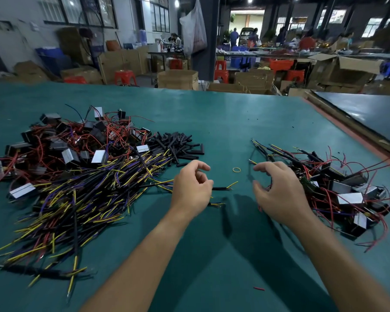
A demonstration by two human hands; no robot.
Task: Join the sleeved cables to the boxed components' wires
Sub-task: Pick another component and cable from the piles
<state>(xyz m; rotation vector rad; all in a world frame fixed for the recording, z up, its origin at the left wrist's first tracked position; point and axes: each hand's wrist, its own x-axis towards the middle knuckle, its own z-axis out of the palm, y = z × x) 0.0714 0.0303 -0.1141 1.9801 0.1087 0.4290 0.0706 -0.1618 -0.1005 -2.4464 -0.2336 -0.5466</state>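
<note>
Sleeved cables (77, 199) and boxed components (72, 143), loose on green bench (223, 122)

Item 1. Sleeved cables: large heap on the left half of the bench. Black sleeves with yellow and purple leads fanning toward the near edge.

Item 2. Boxed components: black and silver boxes with red wires, heaped at the far-left side. They touch and partly overlap the cable heap.

Item 3. Black tubing pieces (180, 145): short cut lengths, piled just right of the boxed components.

Item 4. Right-hand heap (347, 190): boxes, red wires and black sleeved lengths tangled together, well apart from the left heaps.

Item 5. Single cable (223, 188): black, with yellow ends, emerging on the right from under the left hand (193, 190). A second short cable (216, 204) lies just nearer.

Item 6. Yellow rubber band (236, 169): flat on the bench between the hands.

Item 7. Red wire scrap (259, 289): near the front edge, alone.

Hands: apart, at bench centre. Left hand has its fingers curled over the single cable; whether it grips the cable or only hovers cannot be told. Right hand (279, 194) has loosely curled fingers holding nothing, at the near-left edge of the right-hand heap.
</note>
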